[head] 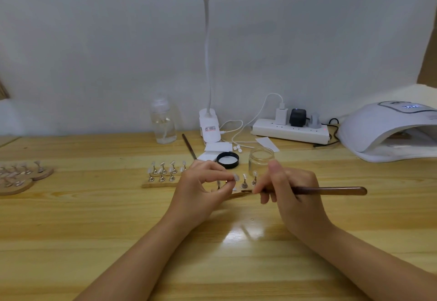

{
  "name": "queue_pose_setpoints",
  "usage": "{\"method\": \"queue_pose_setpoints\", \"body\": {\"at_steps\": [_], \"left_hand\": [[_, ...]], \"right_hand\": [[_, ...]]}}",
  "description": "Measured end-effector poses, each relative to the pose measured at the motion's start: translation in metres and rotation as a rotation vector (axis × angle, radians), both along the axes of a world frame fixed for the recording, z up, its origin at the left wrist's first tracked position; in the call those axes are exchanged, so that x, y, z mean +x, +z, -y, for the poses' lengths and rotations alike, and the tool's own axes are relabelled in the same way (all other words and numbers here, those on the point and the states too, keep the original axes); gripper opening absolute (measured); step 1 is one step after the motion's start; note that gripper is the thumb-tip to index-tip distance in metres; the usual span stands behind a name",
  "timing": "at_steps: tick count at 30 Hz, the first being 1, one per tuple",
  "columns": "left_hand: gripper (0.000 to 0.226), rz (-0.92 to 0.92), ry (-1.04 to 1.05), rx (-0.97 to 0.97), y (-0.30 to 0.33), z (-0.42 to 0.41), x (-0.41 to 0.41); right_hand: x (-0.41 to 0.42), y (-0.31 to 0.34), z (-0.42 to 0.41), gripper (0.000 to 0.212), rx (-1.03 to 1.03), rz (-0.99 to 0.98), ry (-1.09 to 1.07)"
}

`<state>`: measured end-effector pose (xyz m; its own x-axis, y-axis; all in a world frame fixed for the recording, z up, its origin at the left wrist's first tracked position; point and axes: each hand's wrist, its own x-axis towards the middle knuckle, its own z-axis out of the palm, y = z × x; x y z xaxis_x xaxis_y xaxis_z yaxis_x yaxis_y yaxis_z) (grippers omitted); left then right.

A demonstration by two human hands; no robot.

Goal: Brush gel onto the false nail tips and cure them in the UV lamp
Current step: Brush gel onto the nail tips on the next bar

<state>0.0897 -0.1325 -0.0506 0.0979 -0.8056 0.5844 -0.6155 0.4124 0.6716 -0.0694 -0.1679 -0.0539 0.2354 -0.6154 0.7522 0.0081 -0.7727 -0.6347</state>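
Both bare forearms reach forward and inward, the left hand with its fingers curled and the fingertips pinched together, the right hand close beside it with the thumb up and the fingers closed in a grip.

Two bare forearms are reaching in from the bottom edge, with no sleeve showing anywhere on either (each is uncovered right down to the frame edge). The left hand is wearing no ring, glove or wristband. The right hand is showing a short, unpainted thumbnail, and its wrist is carrying no watch.
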Motion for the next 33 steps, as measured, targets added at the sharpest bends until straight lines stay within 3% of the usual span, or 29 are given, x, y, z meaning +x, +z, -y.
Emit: {"method": "queue_pose_setpoints", "body": {"at_steps": [6, 14, 19, 22, 28, 33], "left_hand": [[0.026, -0.012, 0.009, -0.058, 0.000, -0.001, 0.001], [0.024, -0.116, 0.008, 0.022, 0.004, 0.001, 0.001], [0.020, -0.115, 0.050, 0.092, 0.004, 0.004, -0.003], [0.022, -0.095, 0.075, 0.130, 0.002, 0.007, -0.004], [0.025, 0.012, 0.099, 0.148, -0.003, 0.012, -0.003], [0.030, 0.084, 0.118, 0.176, -0.007, 0.012, -0.005]], "right_hand": [[-0.010, 0.004, 0.010, 0.038, 0.018, 0.087, -0.109], [-0.030, 0.009, 0.035, 0.004, 0.066, -0.070, -0.429], [-0.043, 0.006, 0.045, 0.019, -0.096, -0.409, -0.633], [-0.045, 0.002, 0.050, 0.028, -0.003, -0.612, -0.631], [-0.045, 0.001, 0.052, 0.045, 0.146, -0.761, -0.570], [-0.044, -0.001, 0.055, 0.039, 0.135, -0.816, -0.565]]}}
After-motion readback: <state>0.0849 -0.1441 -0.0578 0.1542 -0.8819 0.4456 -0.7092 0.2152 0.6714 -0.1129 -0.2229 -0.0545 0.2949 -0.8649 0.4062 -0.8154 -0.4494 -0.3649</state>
